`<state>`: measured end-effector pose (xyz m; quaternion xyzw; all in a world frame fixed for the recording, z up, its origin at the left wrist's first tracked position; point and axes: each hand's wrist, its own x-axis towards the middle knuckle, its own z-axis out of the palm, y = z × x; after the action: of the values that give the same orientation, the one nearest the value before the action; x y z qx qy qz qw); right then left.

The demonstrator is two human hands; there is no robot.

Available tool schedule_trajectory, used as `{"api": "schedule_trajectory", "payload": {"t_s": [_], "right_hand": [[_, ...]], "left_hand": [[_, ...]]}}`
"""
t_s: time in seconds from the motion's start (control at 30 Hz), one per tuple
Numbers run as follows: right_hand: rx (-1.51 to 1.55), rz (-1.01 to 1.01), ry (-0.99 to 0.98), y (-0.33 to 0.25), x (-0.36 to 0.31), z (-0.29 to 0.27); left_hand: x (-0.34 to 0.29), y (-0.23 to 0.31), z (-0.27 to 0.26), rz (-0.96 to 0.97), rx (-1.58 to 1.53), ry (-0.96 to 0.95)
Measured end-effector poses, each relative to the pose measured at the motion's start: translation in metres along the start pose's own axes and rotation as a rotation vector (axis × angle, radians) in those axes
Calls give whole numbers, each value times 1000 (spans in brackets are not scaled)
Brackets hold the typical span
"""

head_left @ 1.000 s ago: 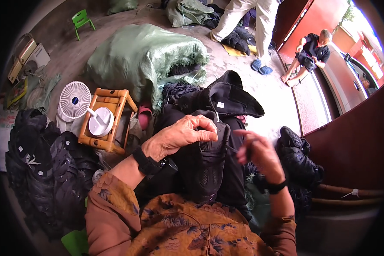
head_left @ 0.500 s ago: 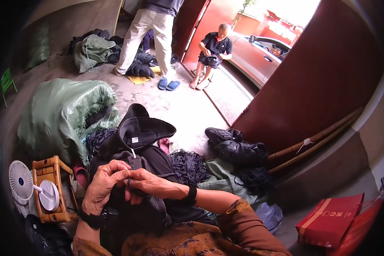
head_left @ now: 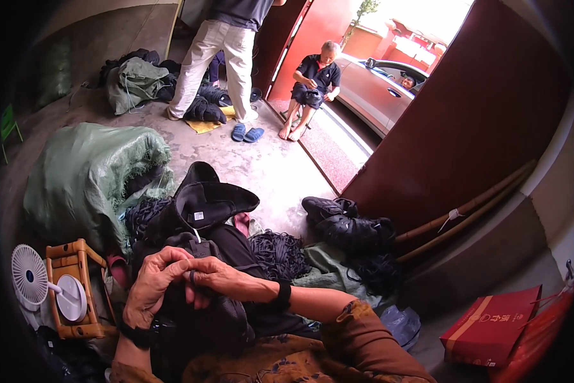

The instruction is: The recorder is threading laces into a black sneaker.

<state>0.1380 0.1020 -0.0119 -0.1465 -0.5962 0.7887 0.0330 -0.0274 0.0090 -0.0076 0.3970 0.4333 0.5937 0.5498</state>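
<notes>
Broadly, the concrete floor (head_left: 268, 166) carries everything, running from the person's lap out to the open red doorway at its far edge. Largest on it is a bulging green woven sack (head_left: 86, 179) toward the left edge, its frayed mouth turned to the middle. Beyond it, near the far left corner, lies a heap of dark and green cloth (head_left: 137, 80), and just beside that heap a person in pale trousers (head_left: 220, 57) stands, with blue slippers (head_left: 247, 134) near the feet. Another person sits in the doorway (head_left: 309, 86).

Nearer, in the lap, is the black boot upper (head_left: 201, 207), its tongue and collar flopped open away from the wearer, a small white tag showing inside. A pile of black laces (head_left: 280, 252) lies just to its right, and a pair of finished black boots (head_left: 347, 223) lies farther right against the wall, beside bamboo poles (head_left: 466, 214). A red paper bag (head_left: 491, 325) stands at the near right corner. A wooden stool (head_left: 76, 290) and a small white fan (head_left: 30, 277) sit at the near left edge.

Both hands meet over the lower part of the upper. The left hand (head_left: 153, 287) is curled, fingers bent round the black material. The right hand (head_left: 220, 281) pinches a thin black lace between thumb and forefinger, touching the left fingers.
</notes>
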Motion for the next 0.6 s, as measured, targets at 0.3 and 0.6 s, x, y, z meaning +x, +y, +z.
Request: {"api": "schedule_trajectory", "payload": {"t_s": [0.3, 0.6], "right_hand": [[-2, -39, -15, -1, 0, -3], [-590, -127, -224, -39, -20, -25]], "left_hand": [[-4, 8, 3, -63, -90, -26], [-4, 1, 2, 41, 62, 27]]}}
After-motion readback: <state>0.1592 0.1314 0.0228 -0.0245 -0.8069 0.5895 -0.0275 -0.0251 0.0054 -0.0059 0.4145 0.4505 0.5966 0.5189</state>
